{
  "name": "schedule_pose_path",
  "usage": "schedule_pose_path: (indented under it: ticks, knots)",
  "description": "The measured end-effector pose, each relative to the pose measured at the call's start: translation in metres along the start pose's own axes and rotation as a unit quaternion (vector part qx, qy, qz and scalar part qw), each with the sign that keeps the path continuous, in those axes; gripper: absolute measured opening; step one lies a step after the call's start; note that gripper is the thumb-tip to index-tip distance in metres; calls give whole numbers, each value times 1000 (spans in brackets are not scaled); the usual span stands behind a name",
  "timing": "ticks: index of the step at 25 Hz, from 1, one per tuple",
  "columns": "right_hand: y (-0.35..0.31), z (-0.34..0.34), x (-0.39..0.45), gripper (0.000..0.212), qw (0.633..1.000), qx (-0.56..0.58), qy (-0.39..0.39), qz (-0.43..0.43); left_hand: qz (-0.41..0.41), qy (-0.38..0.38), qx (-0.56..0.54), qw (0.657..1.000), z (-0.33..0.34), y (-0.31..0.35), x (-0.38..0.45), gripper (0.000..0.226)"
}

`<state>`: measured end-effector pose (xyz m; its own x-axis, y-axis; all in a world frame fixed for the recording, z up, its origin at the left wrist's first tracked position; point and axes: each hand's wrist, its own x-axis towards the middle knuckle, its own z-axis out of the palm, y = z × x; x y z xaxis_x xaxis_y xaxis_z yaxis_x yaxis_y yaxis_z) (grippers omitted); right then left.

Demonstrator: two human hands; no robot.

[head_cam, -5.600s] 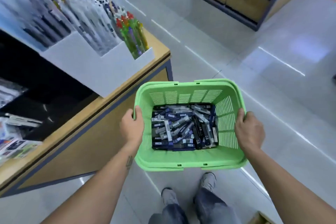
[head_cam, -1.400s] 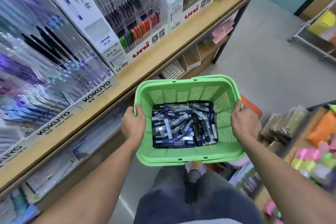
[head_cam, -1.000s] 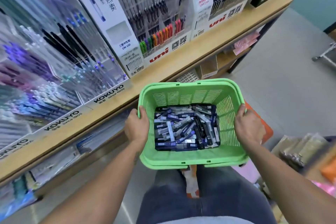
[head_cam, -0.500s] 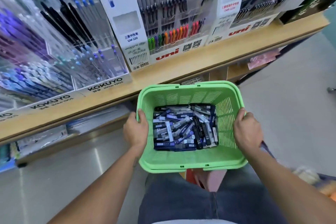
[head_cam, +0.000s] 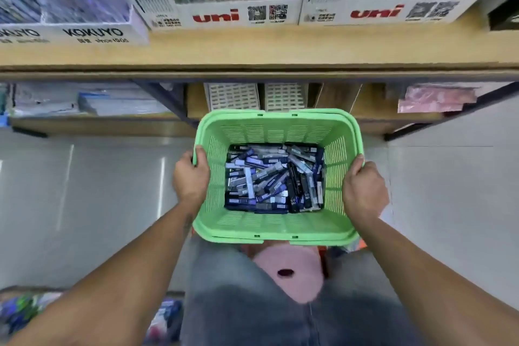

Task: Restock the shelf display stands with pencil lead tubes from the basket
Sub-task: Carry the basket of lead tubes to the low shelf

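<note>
A green plastic basket point(head_cam: 276, 229) hangs in front of me at waist height. My left hand point(head_cam: 190, 177) grips its left rim and my right hand point(head_cam: 365, 191) grips its right rim. Inside lies a loose pile of pencil lead tubes point(head_cam: 273, 177), mostly dark blue, black and grey. Beyond the basket runs a wooden shelf point(head_cam: 258, 48) carrying white cardboard display stands: a uni stand point(head_cam: 222, 12) with coloured pens, a second uni stand point(head_cam: 390, 8) with dark pens, and a KOKUYO stand point(head_cam: 92, 32) at the left.
Below the top board, a lower shelf point(head_cam: 393, 118) holds white perforated trays point(head_cam: 233, 95), pink packets point(head_cam: 432, 98) and flat clear-wrapped packs point(head_cam: 118, 101). A pink object point(head_cam: 292, 270) sits below the basket near my legs. Grey tiled floor point(head_cam: 84, 191) spreads left and right.
I have turned to face the shelf squarely; the display stands and shelf edge now lie straight across the top. Both hands keep the same grip on the basket.
</note>
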<state>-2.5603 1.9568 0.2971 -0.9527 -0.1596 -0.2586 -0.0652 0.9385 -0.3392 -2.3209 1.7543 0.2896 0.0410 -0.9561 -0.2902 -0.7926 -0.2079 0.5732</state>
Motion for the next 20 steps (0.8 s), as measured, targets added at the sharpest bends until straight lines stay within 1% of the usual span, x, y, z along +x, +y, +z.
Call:
schedule_pose_path:
  ticks: [2, 4, 7, 10, 13, 16, 18, 20]
  knots:
    - [23, 12, 13, 58, 1000, 6, -4, -7, -14, 7, -1, 1000, 21, -9, -17, 43]
    - [44, 31, 23, 54, 1000, -5, -9, -22, -11, 16, 9, 1000, 44, -25, -26, 44]
    - [63, 67, 37, 51, 999, -8, -19, -25, -8, 22, 26, 999, 79, -50, -20, 41]
    - [79, 117, 51, 55, 999, -27, -33, -9, -6, 23, 40, 999, 124, -86, 1, 37]
    - [96, 163, 65, 56, 999, -25, -23, -4, 8, -5, 41, 999, 172, -117, 31, 41]
    - [106, 209, 85, 57, 999, -34, -21, -1, 24, 1, 63, 998, 219, -141, 60, 42]
    - [110, 241, 102, 58, 999, -44, -23, 8, 17, -1, 71, 997, 247, -150, 74, 43]
    - [113, 273, 119, 60, 999, -48, -15, -2, 23, -3, 72, 997, 273, -159, 87, 43]
